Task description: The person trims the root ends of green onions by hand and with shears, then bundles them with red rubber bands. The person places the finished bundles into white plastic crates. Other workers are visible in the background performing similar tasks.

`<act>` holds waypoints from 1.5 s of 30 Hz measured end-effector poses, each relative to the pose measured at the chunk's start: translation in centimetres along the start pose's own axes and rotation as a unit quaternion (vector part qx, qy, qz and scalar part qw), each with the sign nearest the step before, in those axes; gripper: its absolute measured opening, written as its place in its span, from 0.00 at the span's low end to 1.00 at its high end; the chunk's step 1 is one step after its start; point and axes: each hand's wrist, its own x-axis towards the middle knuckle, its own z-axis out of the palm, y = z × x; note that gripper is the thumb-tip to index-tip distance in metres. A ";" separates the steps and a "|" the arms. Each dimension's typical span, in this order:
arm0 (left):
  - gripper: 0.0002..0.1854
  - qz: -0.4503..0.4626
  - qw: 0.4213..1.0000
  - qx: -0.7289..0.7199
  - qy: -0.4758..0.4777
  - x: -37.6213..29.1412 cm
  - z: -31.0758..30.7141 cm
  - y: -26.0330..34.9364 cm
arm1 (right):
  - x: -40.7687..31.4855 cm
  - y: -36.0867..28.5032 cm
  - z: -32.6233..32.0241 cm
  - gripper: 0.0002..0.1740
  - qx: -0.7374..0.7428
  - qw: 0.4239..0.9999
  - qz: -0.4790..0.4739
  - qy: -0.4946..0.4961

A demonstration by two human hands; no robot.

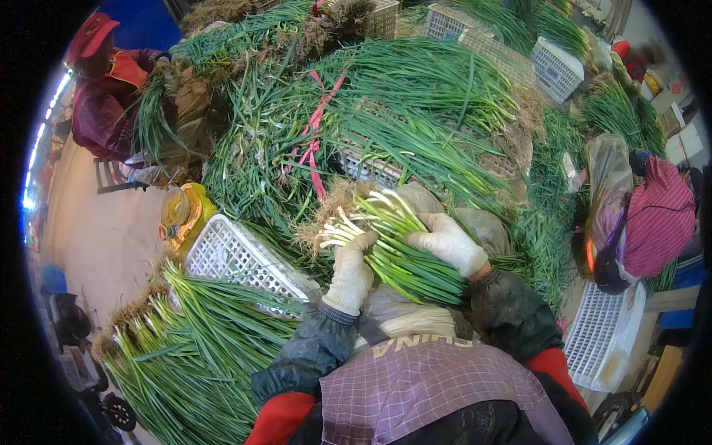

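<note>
In front of my lap I hold a bunch of scallions (400, 258), with its white stems and fibrous roots to the left and green leaves to the lower right. My left hand (351, 273), in a pale work glove, grips it from the near side with the thumb over the stems just behind the white ends. Higher up on the right, my gloved right hand (449, 243) has its fingers around the leaves. Brown roots (328, 214) stick out past the bunch. Beyond my hands lies a broad pile of loose scallions (411, 89), partly over a plastic crate (367, 167).
A white plastic crate (239, 250) stands at my left, beside rooted bunches of scallions (200, 356). Pink ribbon (316, 139) crosses leafy scraps (250, 150). One person (105, 105) sits at the far left, another (656, 217) at the right near a white crate (603, 334).
</note>
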 end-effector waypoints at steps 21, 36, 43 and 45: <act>0.16 0.256 0.848 0.460 0.056 -4.0 -7.0 3.6 | 0.8 1.0 -0.3 0.17 0.037 0.996 0.056 0.061; 0.14 0.480 0.433 0.738 -0.194 2.7 3.0 6.3 | 0.4 1.6 -1.0 0.19 0.006 0.999 0.012 0.031; 0.10 0.487 0.159 0.839 -0.185 3.1 2.0 8.6 | 1.2 2.6 -1.3 0.19 -0.060 0.998 0.019 0.013; 0.10 0.494 0.115 0.846 -0.164 3.0 1.6 9.6 | 1.1 2.3 -1.2 0.18 -0.036 0.999 0.002 0.001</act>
